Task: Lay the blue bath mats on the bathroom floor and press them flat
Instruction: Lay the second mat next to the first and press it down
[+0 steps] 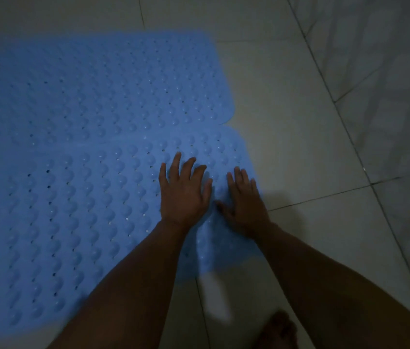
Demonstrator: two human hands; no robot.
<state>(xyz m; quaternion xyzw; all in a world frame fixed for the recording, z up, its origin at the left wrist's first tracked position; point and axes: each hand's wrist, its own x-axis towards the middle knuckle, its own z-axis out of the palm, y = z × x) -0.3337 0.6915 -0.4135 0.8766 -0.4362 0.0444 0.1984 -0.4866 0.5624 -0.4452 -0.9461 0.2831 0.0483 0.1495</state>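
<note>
In the head view, two blue bath mats lie side by side on the tiled floor (pixel 299 122). The far mat (pixel 103 89) fills the upper left part of the picture, and the near mat (pixel 73 210) lies just below it; their long edges touch or slightly overlap, but I cannot tell which. Both mats have rows of round bumps and small holes, and their right ends have rounded corners. The near mat reaches a little more to the right than the far one. The left hand (pixel 183 190) rests palm down on the near mat, close to its right end, with the fingers straight and spread, so its grip is apart and holds nothing. The right hand (pixel 245 205) lies just beside it, also palm down on the same mat at the right edge, fingers straight and closer together, thumb pointing toward the left hand; its grip is also apart. The two hands are near but do not touch. At the bottom edge a bare foot (pixel 278 331) stands on the floor, dark and unclear. At the upper right, the tiles have a pale pattern.
</note>
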